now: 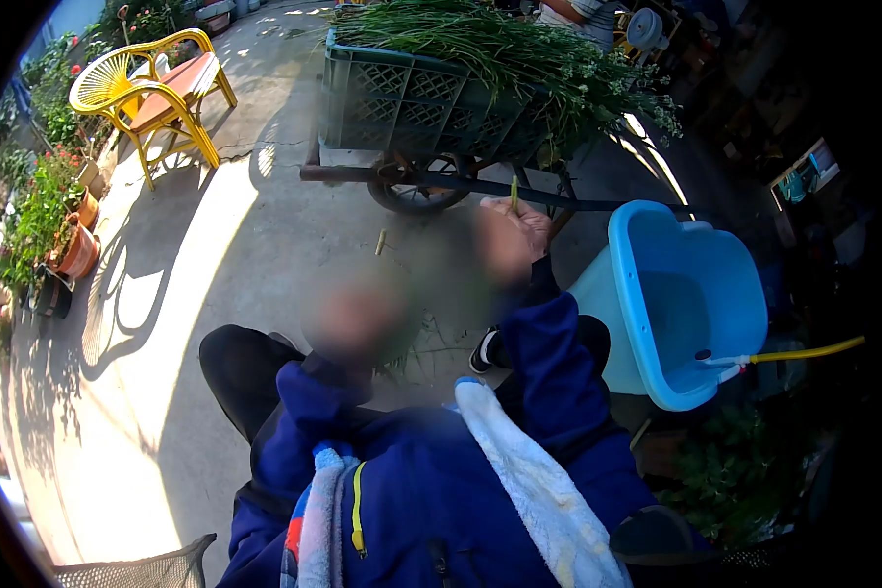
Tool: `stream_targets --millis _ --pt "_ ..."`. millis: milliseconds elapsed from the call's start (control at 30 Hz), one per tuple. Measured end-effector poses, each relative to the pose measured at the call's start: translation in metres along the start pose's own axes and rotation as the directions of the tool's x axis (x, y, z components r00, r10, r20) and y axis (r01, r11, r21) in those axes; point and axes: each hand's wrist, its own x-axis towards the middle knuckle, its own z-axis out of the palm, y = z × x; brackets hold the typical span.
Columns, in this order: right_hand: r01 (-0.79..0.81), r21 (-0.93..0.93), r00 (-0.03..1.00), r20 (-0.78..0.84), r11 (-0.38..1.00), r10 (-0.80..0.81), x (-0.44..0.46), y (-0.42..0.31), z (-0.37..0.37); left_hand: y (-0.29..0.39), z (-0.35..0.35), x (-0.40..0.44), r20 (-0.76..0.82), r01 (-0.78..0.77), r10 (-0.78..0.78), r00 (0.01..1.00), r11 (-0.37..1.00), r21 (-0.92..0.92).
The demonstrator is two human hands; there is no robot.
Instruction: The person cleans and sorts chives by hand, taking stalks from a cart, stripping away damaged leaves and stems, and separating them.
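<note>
My hands are apart above my lap: the right hand (pixel 516 235) is curled closed round a green stem (pixel 514 192), its tip poking up; the left hand (pixel 359 310) is too blurred to tell its grip. The crate (pixel 402 103) of cut greens (pixel 451 37) sits on a wheeled cart (pixel 348 174) — probably to stay off the concrete floor (pixel 255 279), part sun, part shade. A blue tub (pixel 635 314) stands at my right — a yellow chair (pixel 181 103) ahead, left.

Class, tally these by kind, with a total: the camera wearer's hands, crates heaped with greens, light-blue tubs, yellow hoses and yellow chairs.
Hands (left hand, right hand): 2
Crate heaped with greens: 1
Light-blue tub: 1
Yellow hose: 1
Yellow chair: 1
Total: 6
</note>
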Motion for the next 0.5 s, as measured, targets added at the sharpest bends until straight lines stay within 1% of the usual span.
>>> stream_targets --millis 33,67,100,133,167,200,233,267,333,367,433,500 --pt "0.004 0.012 0.998 -0.062 1.000 -0.003 0.010 -0.017 -0.010 0.000 -0.004 0.001 0.003 -0.051 0.051 0.999 0.988 0.143" --pt "0.029 -0.035 0.993 -0.111 0.999 -0.033 0.013 -0.029 -0.022 -0.003 -0.003 0.000 -0.013 -0.019 0.020 1.000 0.993 0.116" --pt "-0.067 -0.031 0.990 -0.123 0.997 0.062 0.010 -0.041 -0.023 -0.007 0.000 -0.001 -0.030 0.016 -0.013 0.999 0.996 0.090" --pt "-0.015 -0.036 1.000 -0.005 0.999 0.015 0.004 -0.035 -0.021 -0.010 0.001 -0.002 -0.043 0.051 -0.049 0.998 0.997 0.061" --pt "0.034 -0.035 0.994 0.109 0.999 -0.030 -0.005 -0.023 -0.018 -0.011 0.003 -0.003 0.013 0.124 -0.124 0.992 0.987 -0.100" --pt "0.181 -0.036 0.952 0.257 0.983 -0.166 -0.015 -0.007 -0.009 -0.011 0.005 -0.001 0.080 0.200 -0.186 0.979 0.946 -0.255" --pt "0.193 -0.122 0.928 0.344 0.974 -0.141 -0.028 0.001 -0.001 -0.009 0.008 0.002 0.155 0.278 -0.234 0.960 0.874 -0.400" --pt "0.219 -0.204 0.897 0.427 0.954 -0.115 -0.042 0.008 0.006 -0.007 0.012 0.005 0.239 0.355 -0.266 0.934 0.772 -0.527" --pt "0.128 -0.391 0.923 0.383 0.912 0.035 -0.058 0.028 0.010 -0.001 0.019 0.009 0.415 0.501 -0.281 0.866 0.502 -0.705" --pt "0.142 -0.392 0.938 0.346 0.909 0.003 -0.057 0.060 0.005 0.004 0.020 0.010 0.336 0.427 -0.264 0.904 0.543 -0.723" --pt "0.117 -0.258 0.943 0.331 0.959 -0.026 -0.059 0.053 0.016 0.013 0.015 0.010 0.171 0.276 -0.224 0.959 0.623 -0.732" --pt "0.028 0.018 0.927 0.373 0.999 -0.033 -0.049 0.012 0.019 0.013 0.005 0.013 0.234 0.362 -0.282 0.930 0.604 -0.710"
